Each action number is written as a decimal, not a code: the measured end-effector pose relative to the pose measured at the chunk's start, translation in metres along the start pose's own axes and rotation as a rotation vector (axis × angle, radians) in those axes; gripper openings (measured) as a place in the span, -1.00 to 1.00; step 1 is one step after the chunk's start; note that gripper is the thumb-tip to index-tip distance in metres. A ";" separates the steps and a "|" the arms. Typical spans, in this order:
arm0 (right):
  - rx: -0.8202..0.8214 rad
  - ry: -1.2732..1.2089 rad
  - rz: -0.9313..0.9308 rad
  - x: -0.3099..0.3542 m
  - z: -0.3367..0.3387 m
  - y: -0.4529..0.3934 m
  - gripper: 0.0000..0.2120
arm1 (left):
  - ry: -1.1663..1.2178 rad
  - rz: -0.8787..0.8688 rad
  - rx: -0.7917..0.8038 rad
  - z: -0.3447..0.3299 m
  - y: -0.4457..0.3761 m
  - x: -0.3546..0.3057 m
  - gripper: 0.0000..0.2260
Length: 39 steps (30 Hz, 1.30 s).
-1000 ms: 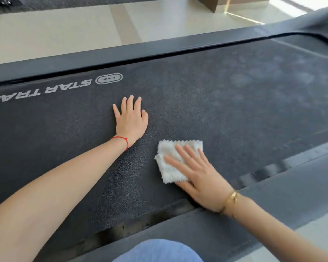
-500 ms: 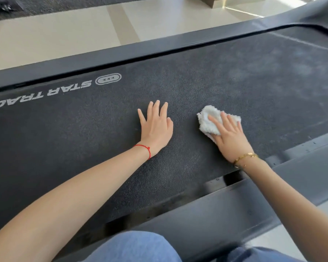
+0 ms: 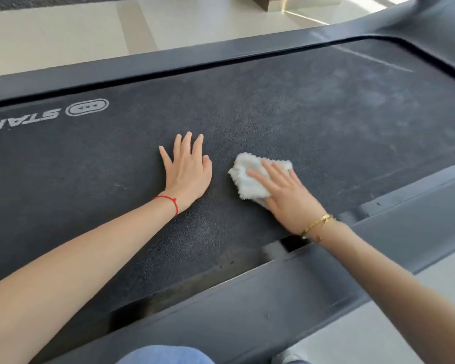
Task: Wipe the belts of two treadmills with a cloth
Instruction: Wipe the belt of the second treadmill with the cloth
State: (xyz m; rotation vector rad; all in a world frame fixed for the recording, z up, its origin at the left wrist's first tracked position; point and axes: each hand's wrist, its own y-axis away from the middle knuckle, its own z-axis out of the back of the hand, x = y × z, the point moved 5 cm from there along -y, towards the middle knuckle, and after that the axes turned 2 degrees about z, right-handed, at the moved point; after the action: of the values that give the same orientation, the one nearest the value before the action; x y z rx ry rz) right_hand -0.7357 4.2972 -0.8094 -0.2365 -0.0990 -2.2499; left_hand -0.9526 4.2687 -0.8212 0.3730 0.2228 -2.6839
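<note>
Belt (image 3: 286, 109) wiping is mid-stroke: the cloth (image 3: 247, 179), bunched and white, has swung back toward the near rail (image 3: 247, 311) from its farther reach half a second ago, and lies just right of the left hand (image 3: 188, 172); the right hand (image 3: 286, 195) presses it down with straight, spread fingers (image 3: 258, 177), grasping nothing, while the left rests flat with fingers released. By my reading this patch is nearly covered, with dusty blotches waiting farther right; printed lettering (image 3: 37, 116) beside an oval logo (image 3: 87, 107) shows only "STAR", the rest cut off.
</note>
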 end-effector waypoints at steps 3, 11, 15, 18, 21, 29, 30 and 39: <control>-0.048 0.005 -0.189 -0.068 0.012 -0.029 -0.51 | -0.028 0.017 -0.005 -0.001 -0.005 -0.001 -0.52; -0.044 -0.028 0.038 -0.020 -0.006 -0.067 -0.52 | -0.078 0.074 -0.060 -0.006 -0.002 -0.002 -0.52; 0.016 -0.064 0.213 -0.011 -0.004 -0.067 -0.50 | -0.080 0.063 -0.063 -0.003 0.000 0.001 -0.52; -0.010 -0.053 0.129 -0.055 0.009 -0.086 -0.52 | -0.073 0.068 -0.047 0.000 0.003 0.000 -0.52; 0.011 -0.052 -0.031 -0.086 0.013 -0.099 -0.53 | -0.062 0.082 -0.032 0.002 0.007 -0.001 -0.53; 0.131 -0.054 0.351 0.018 -0.005 -0.008 -0.48 | -0.040 0.095 -0.049 0.000 0.005 -0.004 -0.54; 0.149 -0.059 0.396 0.032 -0.008 0.007 -0.47 | -0.030 0.090 -0.055 0.000 0.004 -0.003 -0.54; 0.074 -0.037 0.245 -0.002 -0.002 0.027 -0.44 | -0.039 0.077 -0.051 -0.001 0.007 0.000 -0.54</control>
State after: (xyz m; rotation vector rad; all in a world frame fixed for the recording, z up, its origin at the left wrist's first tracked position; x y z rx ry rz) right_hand -0.7136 4.2810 -0.8124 -0.2378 -0.1639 -1.9951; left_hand -0.9500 4.2627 -0.8229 0.3073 0.2596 -2.6015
